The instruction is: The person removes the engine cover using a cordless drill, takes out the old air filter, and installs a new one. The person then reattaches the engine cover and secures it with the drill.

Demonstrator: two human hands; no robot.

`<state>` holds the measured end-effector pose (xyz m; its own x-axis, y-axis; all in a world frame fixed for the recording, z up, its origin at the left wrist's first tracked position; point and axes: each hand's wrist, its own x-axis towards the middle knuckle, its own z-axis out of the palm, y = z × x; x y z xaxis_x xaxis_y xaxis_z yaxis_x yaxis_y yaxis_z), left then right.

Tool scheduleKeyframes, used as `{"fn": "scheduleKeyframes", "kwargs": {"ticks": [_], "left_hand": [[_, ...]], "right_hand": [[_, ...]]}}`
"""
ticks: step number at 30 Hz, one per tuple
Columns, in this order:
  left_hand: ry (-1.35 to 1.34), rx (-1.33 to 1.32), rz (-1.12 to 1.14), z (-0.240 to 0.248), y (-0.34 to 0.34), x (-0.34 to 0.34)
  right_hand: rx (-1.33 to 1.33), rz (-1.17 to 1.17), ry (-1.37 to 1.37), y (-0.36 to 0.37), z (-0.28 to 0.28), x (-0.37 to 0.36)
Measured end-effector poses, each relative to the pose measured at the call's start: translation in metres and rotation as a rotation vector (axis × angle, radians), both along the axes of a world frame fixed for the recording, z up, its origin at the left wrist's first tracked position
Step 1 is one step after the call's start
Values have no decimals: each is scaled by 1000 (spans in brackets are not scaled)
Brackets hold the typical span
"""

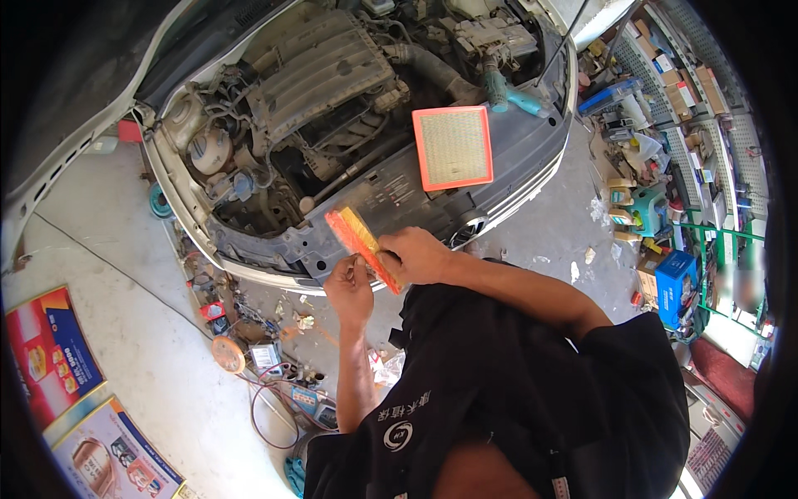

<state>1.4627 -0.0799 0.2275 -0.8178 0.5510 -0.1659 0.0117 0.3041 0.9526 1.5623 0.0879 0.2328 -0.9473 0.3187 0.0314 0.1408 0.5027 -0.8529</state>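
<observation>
In front of my body I hold an air filter [363,249] tilted nearly edge-on, with an orange-red rim and yellow pleats. My right hand [418,256] grips its right side, thumb and fingers closed round the edge. My left hand [349,291] is closed, with its fingertips pinched together at the filter's lower left edge. Just beyond my hands, a second air filter [454,148] with a red-orange frame and dusty yellowish pleats lies flat on the front panel [374,193] of the open engine bay.
A dark engine cover [322,75] fills the bay. Near its right side lie a teal cloth-like piece [496,90] and a light-blue object [527,101]. Shelves [706,125], bottles and a blue box [675,279] stand right. Tools and a red hose [256,407] litter the left floor.
</observation>
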Motion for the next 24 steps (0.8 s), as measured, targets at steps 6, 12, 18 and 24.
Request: {"fn": "scheduleKeyframes", "kwargs": {"ticks": [6, 12, 18, 24], "left_hand": [[522, -293, -109, 34, 19, 35], [820, -528, 90, 17, -4, 10], [858, -547, 227, 53, -19, -17], [584, -269, 399, 27, -64, -38]], "right_hand": [[40, -3, -30, -12, 13, 28], [51, -134, 0, -2, 23, 73], [79, -175, 105, 10, 12, 100], [-53, -411, 120, 73, 3, 125]]}}
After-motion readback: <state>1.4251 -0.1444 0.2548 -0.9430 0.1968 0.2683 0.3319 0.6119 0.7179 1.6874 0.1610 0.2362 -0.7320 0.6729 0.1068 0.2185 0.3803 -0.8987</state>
